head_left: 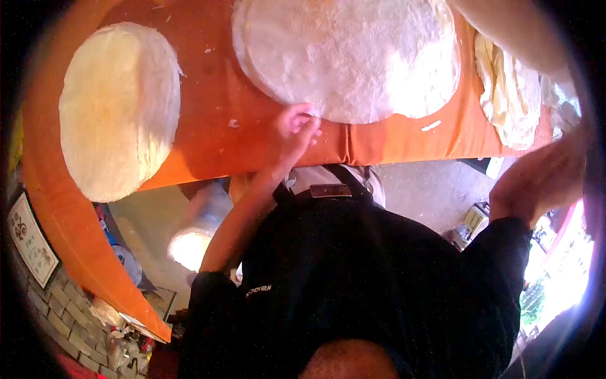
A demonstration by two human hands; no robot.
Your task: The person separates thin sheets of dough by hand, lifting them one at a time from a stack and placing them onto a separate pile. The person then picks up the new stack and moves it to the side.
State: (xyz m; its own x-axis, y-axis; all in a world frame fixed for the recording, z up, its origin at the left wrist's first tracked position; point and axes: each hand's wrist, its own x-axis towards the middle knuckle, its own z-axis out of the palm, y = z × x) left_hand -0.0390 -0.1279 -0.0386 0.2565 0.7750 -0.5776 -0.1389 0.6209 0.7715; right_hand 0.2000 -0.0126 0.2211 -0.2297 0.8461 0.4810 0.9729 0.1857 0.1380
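A large, round, white pad of fluffy fibre [347, 57], perhaps cotton or silk wadding, lies on the orange cloth [208, 126]. At its near edge is my left hand [298, 128], palm partly turned up, with fingers curled and thumb close to the index finger. Whether a tuft of fibre or the pad's rim is pinched there, I cannot make out. My right arm [536, 180] bends out at the right side; a blurred skin-toned band at the upper right seems to be its forearm. The right hand lies outside the picture.
A second round, cream-white pad [120, 114] lies on the cloth at the left. Folded cream material [508, 95] lies at the right. Small white scraps [431, 126] dot the cloth. Below its edge are a bright round object [191, 248], a framed sign [33, 240] and brick paving [69, 316].
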